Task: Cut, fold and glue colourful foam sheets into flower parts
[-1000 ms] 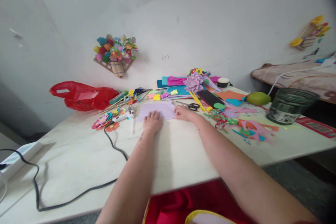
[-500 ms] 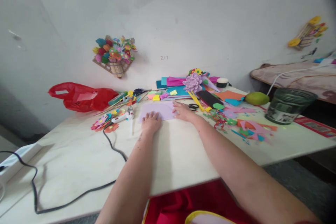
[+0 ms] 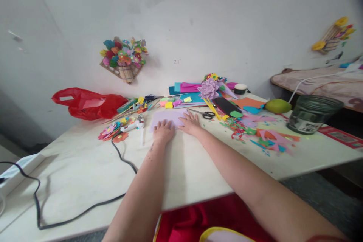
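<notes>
A pale purple sheet (image 3: pixel 163 116) lies flat on the table in front of me. My left hand (image 3: pixel 163 132) rests palm down on its near edge, fingers spread. Over the sheet's right part lies my right hand (image 3: pixel 191 124), also flat with fingers apart. Black-handled scissors (image 3: pixel 208 115) lie just beyond and to the right of my right hand. Left of the sheet is a white glue gun (image 3: pixel 132 124), its black cord running toward me. Several foam flowers (image 3: pixel 112 130) are beside the glue gun.
A red plastic bag (image 3: pixel 90 104) sits at the back left. A purple flower (image 3: pixel 209 89) and coloured sheets (image 3: pixel 193 97) are at the back. To the right are a dark phone (image 3: pixel 227 106), paper scraps (image 3: pixel 272 141), a green-yellow fruit (image 3: pixel 278 106) and a glass jar (image 3: pixel 312 115). A power strip (image 3: pixel 21 172) is at left.
My right hand has slid left and toward me over the sheet, nearer my left hand, and flattened. More of the scissors shows now. My left hand has stayed in place.
</notes>
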A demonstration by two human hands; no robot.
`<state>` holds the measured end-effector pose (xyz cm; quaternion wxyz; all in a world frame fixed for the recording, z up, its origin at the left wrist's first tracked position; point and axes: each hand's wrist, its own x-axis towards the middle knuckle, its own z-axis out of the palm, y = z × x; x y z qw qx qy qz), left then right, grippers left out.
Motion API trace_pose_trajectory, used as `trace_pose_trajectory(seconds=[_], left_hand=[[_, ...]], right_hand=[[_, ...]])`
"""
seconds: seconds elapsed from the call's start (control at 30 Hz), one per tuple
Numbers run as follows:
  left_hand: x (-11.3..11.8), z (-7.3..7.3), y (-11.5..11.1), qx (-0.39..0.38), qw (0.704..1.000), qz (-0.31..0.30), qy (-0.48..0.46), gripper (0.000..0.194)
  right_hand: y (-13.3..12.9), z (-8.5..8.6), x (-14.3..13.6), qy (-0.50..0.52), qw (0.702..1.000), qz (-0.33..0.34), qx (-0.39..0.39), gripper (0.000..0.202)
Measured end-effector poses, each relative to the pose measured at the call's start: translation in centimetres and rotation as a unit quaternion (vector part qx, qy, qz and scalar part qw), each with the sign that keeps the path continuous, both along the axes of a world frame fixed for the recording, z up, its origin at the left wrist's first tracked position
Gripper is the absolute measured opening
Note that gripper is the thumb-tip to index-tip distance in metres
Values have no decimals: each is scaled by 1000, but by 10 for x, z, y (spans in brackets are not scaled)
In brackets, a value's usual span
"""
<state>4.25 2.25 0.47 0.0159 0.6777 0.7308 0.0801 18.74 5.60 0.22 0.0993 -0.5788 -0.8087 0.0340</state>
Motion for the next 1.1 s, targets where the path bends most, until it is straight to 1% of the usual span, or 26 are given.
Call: trace_pose_trajectory(seconds=[0.23, 0.4, 0.57, 0.7, 0.87, 0.97, 1.1], left_hand=[[-1, 0, 1, -6, 1000, -3, -7, 52], [-3, -2, 2, -4, 1000, -3, -8, 51], [-3, -2, 1, -4, 1000, -8, -10, 51], [-6, -2, 0, 6, 1000, -8, -12, 50], [-13, -2, -1, 18, 1000, 25, -6, 50], [-16, -2, -1, 16, 999, 32, -5, 50], [-15, 0, -3, 19, 999, 35, -3, 48]], right_hand=[[6, 5, 20, -3, 998, -16, -67, 56], [4, 9, 37, -19, 997, -19, -79, 56], [3, 12, 45, -25, 996, -26, -85, 57], [5, 11, 48, -21, 997, -27, -75, 55], [9, 9, 50, -28, 998, -26, -56, 54], [9, 10, 51, -35, 998, -33, -49, 56], [4, 10, 46, -47, 999, -25, 5, 58]])
